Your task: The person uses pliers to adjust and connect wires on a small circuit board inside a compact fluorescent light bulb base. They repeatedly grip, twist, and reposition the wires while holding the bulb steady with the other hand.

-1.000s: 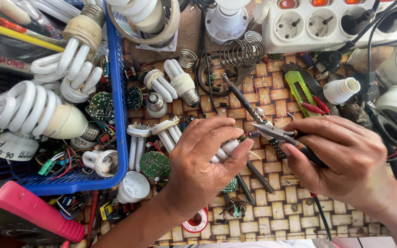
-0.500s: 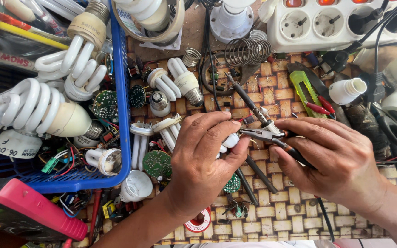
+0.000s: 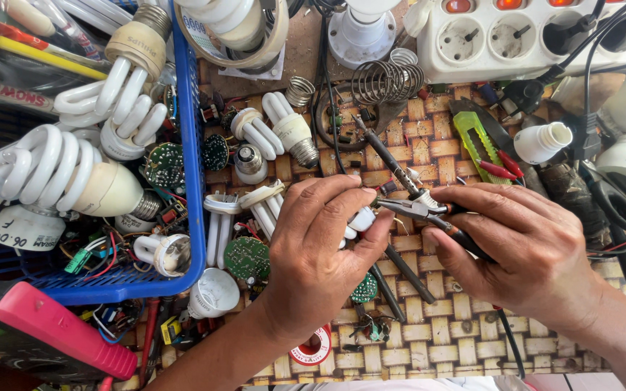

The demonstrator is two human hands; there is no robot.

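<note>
My left hand clasps a white tube-lamp base; my right hand squeezes metal needle-nose pliers against it

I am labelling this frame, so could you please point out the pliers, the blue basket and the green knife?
pliers (image 3: pixel 409 208): head view, on the metal jaws.
blue basket (image 3: pixel 195 181): head view, on its right wall.
green knife (image 3: pixel 474 139): head view, on the green handle.

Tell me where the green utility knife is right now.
In the head view the green utility knife lies on the woven mat right of centre, above the right hand, below the white power strip.
</note>
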